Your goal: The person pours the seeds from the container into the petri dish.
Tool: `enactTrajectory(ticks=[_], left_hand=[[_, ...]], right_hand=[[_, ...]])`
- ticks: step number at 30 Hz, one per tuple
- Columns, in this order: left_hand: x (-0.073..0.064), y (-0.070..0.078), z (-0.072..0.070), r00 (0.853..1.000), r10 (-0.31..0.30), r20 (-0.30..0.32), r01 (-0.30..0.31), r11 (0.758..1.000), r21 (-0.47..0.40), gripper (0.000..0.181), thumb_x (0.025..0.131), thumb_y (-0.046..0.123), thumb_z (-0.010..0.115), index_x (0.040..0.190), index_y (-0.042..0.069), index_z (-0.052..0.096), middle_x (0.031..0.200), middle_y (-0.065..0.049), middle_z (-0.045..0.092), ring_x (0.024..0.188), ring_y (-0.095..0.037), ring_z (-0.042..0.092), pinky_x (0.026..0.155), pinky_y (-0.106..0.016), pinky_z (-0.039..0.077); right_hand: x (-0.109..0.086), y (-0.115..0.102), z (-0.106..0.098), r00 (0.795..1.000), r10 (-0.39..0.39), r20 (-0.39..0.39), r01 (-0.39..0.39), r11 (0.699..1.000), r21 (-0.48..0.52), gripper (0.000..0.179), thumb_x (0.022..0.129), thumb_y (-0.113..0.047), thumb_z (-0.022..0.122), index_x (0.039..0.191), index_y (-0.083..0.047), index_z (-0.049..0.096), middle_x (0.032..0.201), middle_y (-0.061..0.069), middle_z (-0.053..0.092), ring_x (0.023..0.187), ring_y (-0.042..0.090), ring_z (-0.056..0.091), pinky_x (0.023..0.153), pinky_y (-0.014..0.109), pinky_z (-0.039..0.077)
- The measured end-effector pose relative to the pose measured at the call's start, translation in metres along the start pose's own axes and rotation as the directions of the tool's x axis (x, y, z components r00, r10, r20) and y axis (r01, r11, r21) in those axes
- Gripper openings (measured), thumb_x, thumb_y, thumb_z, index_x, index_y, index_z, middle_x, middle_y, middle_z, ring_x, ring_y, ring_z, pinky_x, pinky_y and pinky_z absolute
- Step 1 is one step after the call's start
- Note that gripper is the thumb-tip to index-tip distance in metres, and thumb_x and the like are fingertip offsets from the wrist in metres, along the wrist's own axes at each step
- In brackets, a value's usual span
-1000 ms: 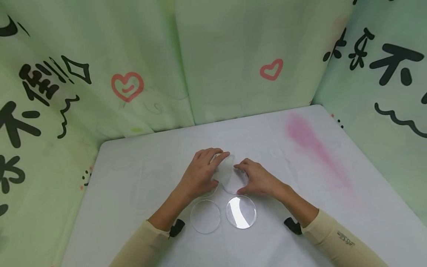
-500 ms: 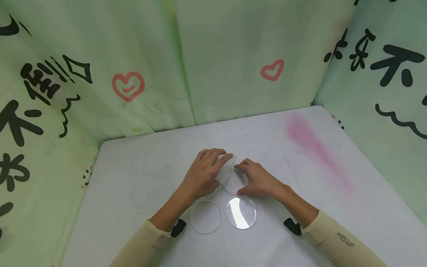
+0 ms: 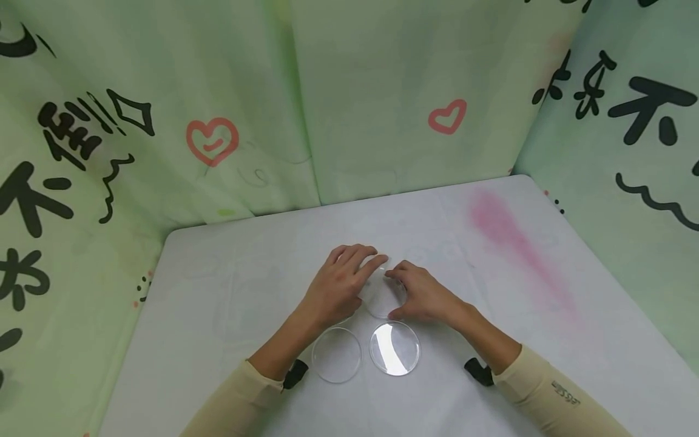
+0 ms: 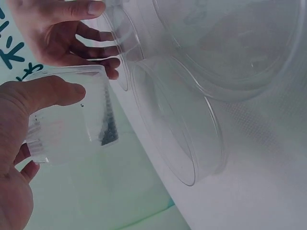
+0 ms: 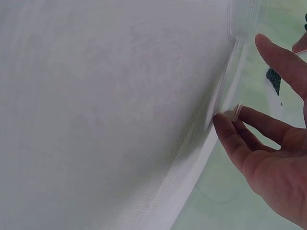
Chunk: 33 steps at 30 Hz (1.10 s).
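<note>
My left hand (image 3: 338, 285) grips a clear plastic box (image 4: 72, 124), thumb across its face, tilted over the table. Dark fine granules (image 4: 109, 125) are gathered against one end of the box. Close by on the right, my right hand (image 3: 423, 294) holds a clear round petri dish (image 3: 381, 301) by its rim, thumb at the near side and fingers at the far side. Nearer to me lie two more clear round dishes, one on the left (image 3: 337, 355) and one on the right (image 3: 395, 349) with a bright reflection. The box is mostly hidden behind my left hand in the head view.
The white-covered table (image 3: 246, 267) bears a pink stain (image 3: 513, 237) at the back right. Green printed curtains (image 3: 360, 91) enclose it at the back and sides. Black wrist cameras (image 3: 295, 374) sit under both forearms.
My left hand has moved slightly right, closer to my right hand, and covers a dish edge seen earlier beneath it. The right hand stays almost still; the two near dishes have not moved.
</note>
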State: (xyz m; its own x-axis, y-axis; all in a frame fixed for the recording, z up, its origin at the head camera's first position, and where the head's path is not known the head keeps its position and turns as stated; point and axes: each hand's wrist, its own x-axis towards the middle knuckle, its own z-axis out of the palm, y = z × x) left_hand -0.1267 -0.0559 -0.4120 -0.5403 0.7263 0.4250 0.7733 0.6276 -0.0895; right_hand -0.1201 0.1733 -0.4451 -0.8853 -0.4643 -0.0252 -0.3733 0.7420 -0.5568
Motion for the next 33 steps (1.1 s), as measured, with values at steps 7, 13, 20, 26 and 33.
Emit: enactTrajectory(ticks=[7, 13, 20, 26, 33], left_hand=[[0.0019, 0.0009, -0.0005, 1.000, 0.012, -0.014, -0.012, 1.000, 0.010, 0.072, 0.075, -0.001, 0.078, 0.141, 0.017, 0.059, 0.137, -0.002, 0.061, 0.131, -0.022, 0.055, 0.114, -0.039, 0.042], [0.0033, 0.0033, -0.0001, 0.999, 0.031, -0.018, -0.031, 1.000, 0.004, 0.067, 0.078, -0.004, 0.073, 0.140, 0.018, 0.059, 0.137, -0.001, 0.061, 0.131, -0.022, 0.055, 0.113, -0.039, 0.043], [0.0036, 0.0053, 0.0004, 0.999, 0.044, -0.031, -0.043, 0.998, 0.040, 0.060, 0.082, -0.003, 0.071, 0.138, 0.018, 0.062, 0.136, -0.001, 0.062, 0.131, -0.021, 0.056, 0.114, -0.038, 0.042], [0.0036, 0.0058, 0.0011, 0.998, 0.063, -0.017, -0.062, 0.996, 0.058, 0.056, 0.086, -0.001, 0.071, 0.138, 0.019, 0.062, 0.137, 0.000, 0.061, 0.131, -0.020, 0.056, 0.116, -0.037, 0.041], [0.0041, 0.0071, 0.0027, 0.998, 0.065, -0.006, -0.064, 0.997, 0.053, 0.057, 0.086, -0.001, 0.072, 0.139, 0.019, 0.062, 0.137, 0.000, 0.061, 0.131, -0.021, 0.055, 0.116, -0.038, 0.042]], right_hand=[[-0.0002, -0.0002, -0.0016, 1.000, -0.002, 0.001, 0.002, 1.000, -0.006, 0.078, 0.070, -0.023, 0.095, 0.135, 0.006, 0.063, 0.123, 0.014, 0.064, 0.107, 0.028, 0.063, 0.092, 0.044, 0.054], [-0.0005, 0.0010, -0.0012, 1.000, 0.007, 0.002, -0.007, 1.000, -0.008, 0.075, 0.069, -0.023, 0.096, 0.130, 0.007, 0.065, 0.120, 0.014, 0.064, 0.106, 0.029, 0.063, 0.092, 0.044, 0.054], [0.0002, 0.0005, -0.0006, 1.000, 0.002, -0.001, -0.002, 1.000, 0.000, 0.067, 0.069, -0.024, 0.096, 0.122, 0.005, 0.067, 0.122, 0.013, 0.064, 0.107, 0.029, 0.064, 0.093, 0.045, 0.055], [0.0007, 0.0016, -0.0007, 1.000, -0.015, -0.012, 0.015, 1.000, -0.012, 0.064, 0.067, -0.024, 0.097, 0.116, 0.005, 0.069, 0.118, 0.012, 0.064, 0.105, 0.029, 0.064, 0.093, 0.046, 0.055], [0.0004, 0.0010, -0.0008, 1.000, -0.018, -0.013, 0.018, 1.000, -0.016, 0.064, 0.067, -0.024, 0.096, 0.116, 0.006, 0.069, 0.117, 0.012, 0.064, 0.105, 0.029, 0.064, 0.093, 0.046, 0.055]])
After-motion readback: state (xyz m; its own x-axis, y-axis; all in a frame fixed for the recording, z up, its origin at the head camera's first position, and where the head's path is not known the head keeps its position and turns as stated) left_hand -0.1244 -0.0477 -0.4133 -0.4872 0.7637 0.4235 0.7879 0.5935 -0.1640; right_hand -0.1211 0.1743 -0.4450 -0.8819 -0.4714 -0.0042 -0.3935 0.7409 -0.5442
